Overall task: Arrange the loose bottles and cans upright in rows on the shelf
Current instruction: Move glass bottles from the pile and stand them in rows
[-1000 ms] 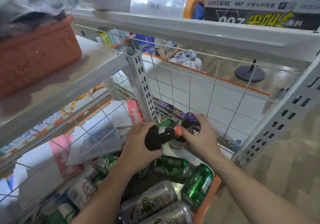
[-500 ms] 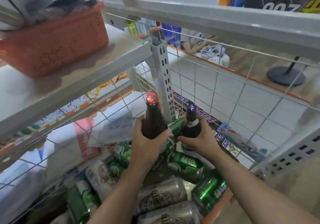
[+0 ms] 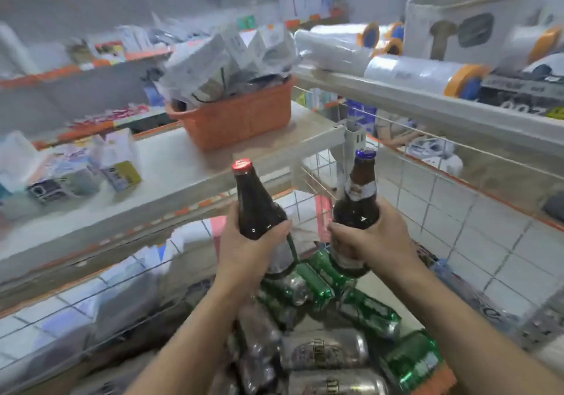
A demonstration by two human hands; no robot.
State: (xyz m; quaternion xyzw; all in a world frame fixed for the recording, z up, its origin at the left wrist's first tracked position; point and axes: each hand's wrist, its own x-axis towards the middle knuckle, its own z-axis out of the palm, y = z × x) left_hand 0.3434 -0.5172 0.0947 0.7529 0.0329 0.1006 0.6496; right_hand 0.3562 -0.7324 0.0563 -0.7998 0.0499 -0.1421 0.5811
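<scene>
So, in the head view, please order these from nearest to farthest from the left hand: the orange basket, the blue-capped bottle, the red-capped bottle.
1. Red-capped bottle: gripped in the left hand itself.
2. Blue-capped bottle: just to its right, held by the right hand.
3. Orange basket: higher up and farther back.
</scene>
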